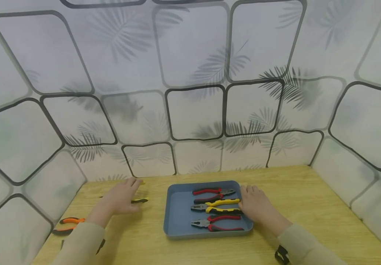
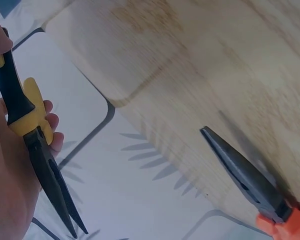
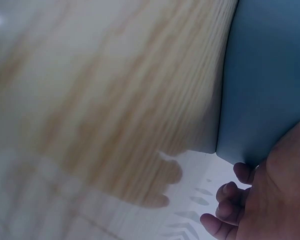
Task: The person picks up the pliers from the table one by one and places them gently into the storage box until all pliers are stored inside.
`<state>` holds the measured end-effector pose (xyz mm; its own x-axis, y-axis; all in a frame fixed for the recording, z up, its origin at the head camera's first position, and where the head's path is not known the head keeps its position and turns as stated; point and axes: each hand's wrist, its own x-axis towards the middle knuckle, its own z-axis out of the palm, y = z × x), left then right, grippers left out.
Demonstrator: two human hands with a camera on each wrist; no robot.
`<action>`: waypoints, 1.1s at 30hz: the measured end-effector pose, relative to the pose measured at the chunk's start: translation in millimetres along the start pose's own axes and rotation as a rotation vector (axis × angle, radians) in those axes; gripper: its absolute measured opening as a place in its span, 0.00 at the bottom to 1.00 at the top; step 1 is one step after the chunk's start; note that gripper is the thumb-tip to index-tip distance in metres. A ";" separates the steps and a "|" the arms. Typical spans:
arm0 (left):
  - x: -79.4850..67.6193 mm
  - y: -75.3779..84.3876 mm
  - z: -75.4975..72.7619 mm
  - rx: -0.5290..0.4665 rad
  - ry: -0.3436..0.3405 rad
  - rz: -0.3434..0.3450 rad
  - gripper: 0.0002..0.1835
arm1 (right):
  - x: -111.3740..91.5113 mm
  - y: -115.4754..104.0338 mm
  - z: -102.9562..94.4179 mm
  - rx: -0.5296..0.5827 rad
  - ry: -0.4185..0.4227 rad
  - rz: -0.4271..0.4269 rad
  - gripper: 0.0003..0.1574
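My left hand (image 1: 121, 198) holds long-nose pliers with yellow and black handles (image 2: 27, 117); their dark jaws point down past the palm in the left wrist view. My right hand (image 1: 257, 206) grips the right rim of a blue-grey tray (image 1: 180, 234), its fingers curled near the far corner; the thumb is hidden in the right wrist view. Three pliers lie in the tray: a red and black pair (image 1: 207, 191) at the back, yellow and black combination pliers (image 1: 223, 211) in the middle, and red-handled combination pliers (image 1: 223, 218) in front.
Orange and black long-nose pliers (image 1: 72, 220) lie at the table's left side, partly behind the left forearm. Another dark tool (image 1: 100, 246) shows from under the left sleeve. A patterned cloth wall (image 1: 197, 158) closes the wooden table (image 1: 310, 206) at the back and sides.
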<state>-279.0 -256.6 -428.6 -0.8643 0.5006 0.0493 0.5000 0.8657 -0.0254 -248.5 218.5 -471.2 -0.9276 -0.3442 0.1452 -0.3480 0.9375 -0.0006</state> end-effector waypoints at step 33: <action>13.5 40.0 -12.1 0.069 0.050 0.133 0.45 | -0.7 -1.2 -2.5 0.012 0.006 0.002 0.14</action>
<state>-270.0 -215.2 -416.8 -0.7861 0.6113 0.0909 0.6031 0.7909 -0.1038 -247.1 217.7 -468.9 -0.9274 -0.3420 0.1513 -0.3479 0.9374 -0.0132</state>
